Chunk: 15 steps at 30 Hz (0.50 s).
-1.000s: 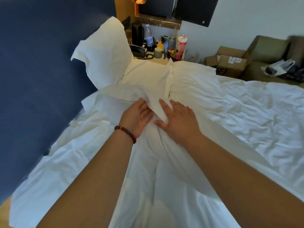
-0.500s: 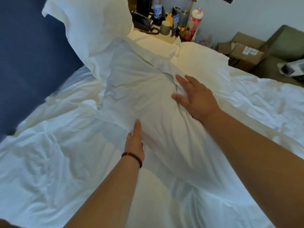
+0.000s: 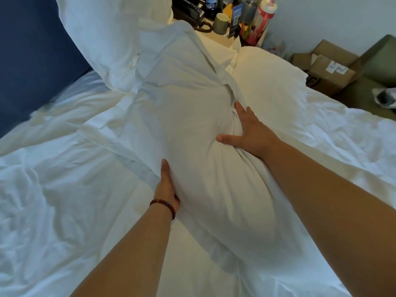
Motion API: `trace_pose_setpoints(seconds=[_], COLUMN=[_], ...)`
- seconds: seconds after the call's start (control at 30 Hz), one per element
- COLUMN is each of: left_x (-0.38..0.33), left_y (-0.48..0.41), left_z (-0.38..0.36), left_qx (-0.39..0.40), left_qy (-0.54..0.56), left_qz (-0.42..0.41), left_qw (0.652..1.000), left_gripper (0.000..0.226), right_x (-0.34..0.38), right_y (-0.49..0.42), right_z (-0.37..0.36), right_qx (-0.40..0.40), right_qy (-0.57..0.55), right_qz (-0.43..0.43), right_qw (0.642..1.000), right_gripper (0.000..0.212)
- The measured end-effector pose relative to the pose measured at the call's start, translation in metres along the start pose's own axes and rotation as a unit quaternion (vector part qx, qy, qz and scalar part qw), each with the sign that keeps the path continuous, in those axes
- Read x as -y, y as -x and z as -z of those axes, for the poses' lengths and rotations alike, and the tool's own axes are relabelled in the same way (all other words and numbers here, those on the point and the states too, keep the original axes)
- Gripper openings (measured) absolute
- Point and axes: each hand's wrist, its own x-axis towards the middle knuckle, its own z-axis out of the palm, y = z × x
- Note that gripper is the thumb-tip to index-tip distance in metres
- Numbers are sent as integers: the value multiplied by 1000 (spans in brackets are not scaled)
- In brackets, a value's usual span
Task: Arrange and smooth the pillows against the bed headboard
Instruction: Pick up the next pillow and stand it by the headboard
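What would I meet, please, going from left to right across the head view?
Blue headboard → left hand, holding the pillow → right hand, pressed on that pillow → cardboard box → green sofa.

pillow (image 3: 192, 129) white; headboard (image 3: 32, 50) deep blue; bracelet (image 3: 164, 205) dark red beads; boxes (image 3: 327, 69) brown
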Motion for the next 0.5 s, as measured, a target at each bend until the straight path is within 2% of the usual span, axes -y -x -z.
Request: trace_pose_setpoints(seconds=[0.07,0.2,0.37,0.43,0.5], left_x=[-1,-3,-8,-7,-4], left_y=[0,5,18,25,30], left_z=[-3,-10,-1,6,12], left_qx=[3,-27,-42,-64,-87], left_qy=[-4,5,19,6,-21], left_qz=[0,-6,-18,-32,-42], left_qw=[1000,1000,999,997,995], left_gripper=[82,53,39,44,67], right_x=[-3,-1,12,15,16], right_y=[0,3,15,21,27], right_z=[-1,5,10,12,18], right_qx=[-6,-18,-37,-40,-40], right_qy=[-41,-68,-61,-58,-73], right_qz=[6,12,16,14,6], right_qw=[999,997,997,997,997], right_gripper=[133,118,112,109,104])
